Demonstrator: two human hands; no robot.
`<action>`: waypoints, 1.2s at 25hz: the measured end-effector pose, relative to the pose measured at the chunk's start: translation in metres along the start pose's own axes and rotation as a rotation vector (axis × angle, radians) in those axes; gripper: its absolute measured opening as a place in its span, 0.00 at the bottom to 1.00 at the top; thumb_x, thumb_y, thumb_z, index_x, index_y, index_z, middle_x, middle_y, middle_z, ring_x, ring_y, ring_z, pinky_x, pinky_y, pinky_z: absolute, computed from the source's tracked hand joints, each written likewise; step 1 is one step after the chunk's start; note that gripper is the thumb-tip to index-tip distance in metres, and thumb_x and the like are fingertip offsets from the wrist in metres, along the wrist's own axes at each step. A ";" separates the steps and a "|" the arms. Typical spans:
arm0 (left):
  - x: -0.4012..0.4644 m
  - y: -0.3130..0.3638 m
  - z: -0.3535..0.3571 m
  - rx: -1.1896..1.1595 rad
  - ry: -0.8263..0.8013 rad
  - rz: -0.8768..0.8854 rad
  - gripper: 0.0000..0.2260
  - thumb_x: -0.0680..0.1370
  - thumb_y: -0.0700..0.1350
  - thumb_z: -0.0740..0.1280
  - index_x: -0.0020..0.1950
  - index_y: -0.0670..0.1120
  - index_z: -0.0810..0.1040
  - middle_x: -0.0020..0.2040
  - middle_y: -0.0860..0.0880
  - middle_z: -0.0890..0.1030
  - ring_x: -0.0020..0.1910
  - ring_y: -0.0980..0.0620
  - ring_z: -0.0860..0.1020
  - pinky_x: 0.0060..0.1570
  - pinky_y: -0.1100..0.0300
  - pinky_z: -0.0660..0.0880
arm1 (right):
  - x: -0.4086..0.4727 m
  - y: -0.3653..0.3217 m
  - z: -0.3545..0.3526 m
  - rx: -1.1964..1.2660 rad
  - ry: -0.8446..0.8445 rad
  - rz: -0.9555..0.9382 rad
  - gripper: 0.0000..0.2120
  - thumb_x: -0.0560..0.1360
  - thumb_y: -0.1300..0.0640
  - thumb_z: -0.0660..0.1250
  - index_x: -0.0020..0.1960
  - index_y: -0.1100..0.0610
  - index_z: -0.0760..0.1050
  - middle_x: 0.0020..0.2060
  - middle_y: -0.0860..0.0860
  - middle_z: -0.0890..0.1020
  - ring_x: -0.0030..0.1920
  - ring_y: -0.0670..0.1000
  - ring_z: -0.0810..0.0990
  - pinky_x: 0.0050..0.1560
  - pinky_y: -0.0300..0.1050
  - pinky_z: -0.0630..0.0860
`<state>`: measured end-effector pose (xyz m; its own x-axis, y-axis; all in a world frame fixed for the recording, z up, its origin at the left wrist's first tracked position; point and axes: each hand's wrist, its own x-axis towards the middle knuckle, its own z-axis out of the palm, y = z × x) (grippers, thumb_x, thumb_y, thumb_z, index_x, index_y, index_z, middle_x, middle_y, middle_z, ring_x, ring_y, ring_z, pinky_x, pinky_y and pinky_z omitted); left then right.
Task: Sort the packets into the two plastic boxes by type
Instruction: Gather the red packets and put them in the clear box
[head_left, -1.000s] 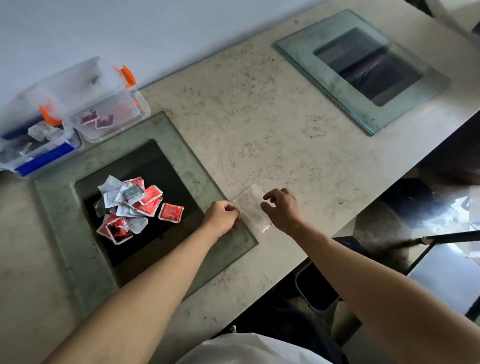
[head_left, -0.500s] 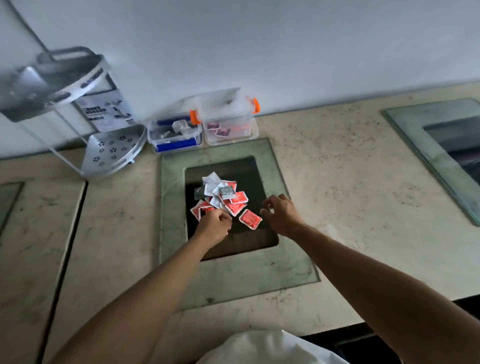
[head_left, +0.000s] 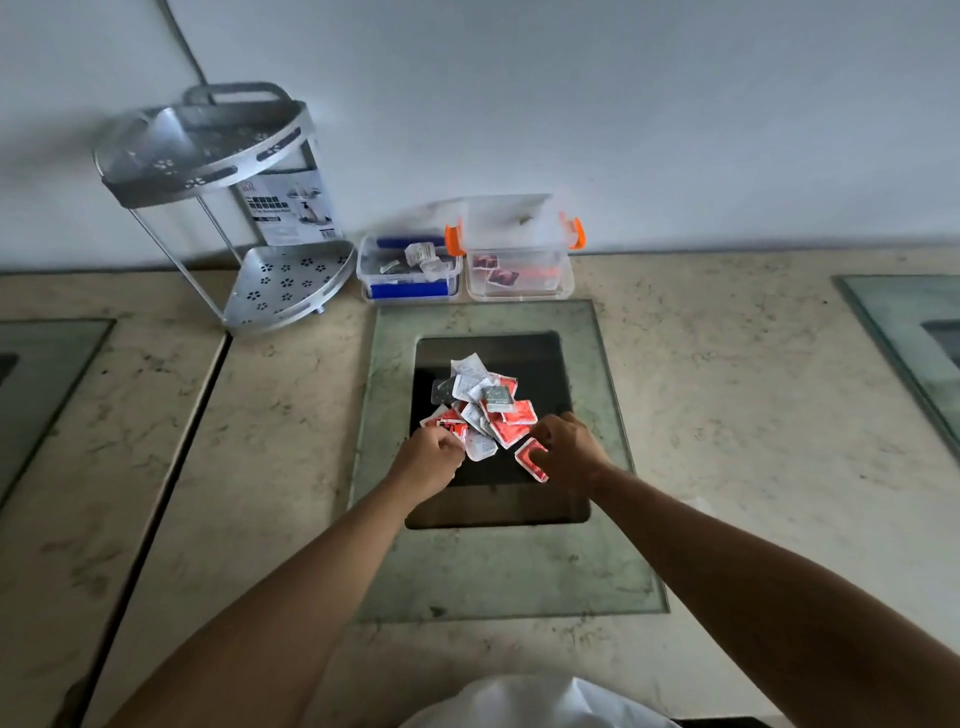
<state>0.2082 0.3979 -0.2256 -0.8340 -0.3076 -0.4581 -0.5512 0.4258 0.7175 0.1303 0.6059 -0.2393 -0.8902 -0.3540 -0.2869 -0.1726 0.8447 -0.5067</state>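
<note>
A pile of red and white packets (head_left: 485, 408) lies on the dark middle of a glass panel (head_left: 498, 571). My left hand (head_left: 428, 457) is curled at the pile's near left edge, against a red packet (head_left: 448, 427) and a white packet (head_left: 479, 447); a grip is not visible. My right hand (head_left: 569, 449) pinches a separate red packet (head_left: 530, 460) at the pile's near right. By the wall stand two open plastic boxes. The blue-latched box (head_left: 408, 292) holds white and grey packets, and the orange-latched box (head_left: 563, 275) holds red ones.
A metal corner rack (head_left: 283, 283) with a printed card stands left of the boxes. More glass panels are set into the marble counter at the far left (head_left: 41, 364) and far right (head_left: 909, 332). The boxes' lids lean back against the wall.
Both hands left a clear bag at the panel's corner and moved onto the packet pile. The view swung left, bringing the rack and wall into sight.
</note>
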 end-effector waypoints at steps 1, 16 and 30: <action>0.002 0.000 0.004 0.001 -0.012 -0.001 0.08 0.77 0.45 0.63 0.45 0.45 0.81 0.43 0.43 0.86 0.41 0.45 0.85 0.43 0.52 0.81 | 0.001 0.005 0.002 -0.020 -0.019 0.010 0.15 0.74 0.53 0.70 0.59 0.55 0.78 0.56 0.55 0.78 0.53 0.56 0.79 0.47 0.44 0.73; 0.040 -0.003 0.069 -0.233 -0.152 -0.225 0.07 0.78 0.40 0.66 0.49 0.35 0.78 0.46 0.34 0.85 0.42 0.40 0.86 0.48 0.40 0.83 | 0.026 0.034 0.036 0.052 -0.040 0.220 0.13 0.73 0.47 0.71 0.50 0.54 0.75 0.49 0.54 0.80 0.45 0.54 0.80 0.44 0.49 0.79; 0.062 0.003 0.063 -0.683 0.020 -0.309 0.06 0.70 0.42 0.79 0.45 0.44 0.85 0.44 0.44 0.87 0.48 0.41 0.86 0.41 0.51 0.81 | 0.069 0.006 0.018 0.489 -0.056 0.182 0.05 0.74 0.58 0.69 0.43 0.50 0.82 0.37 0.48 0.85 0.31 0.46 0.80 0.34 0.40 0.75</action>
<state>0.1537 0.4339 -0.2852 -0.6398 -0.3455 -0.6865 -0.6163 -0.3031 0.7269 0.0752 0.5794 -0.2766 -0.8612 -0.2511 -0.4419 0.2117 0.6131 -0.7611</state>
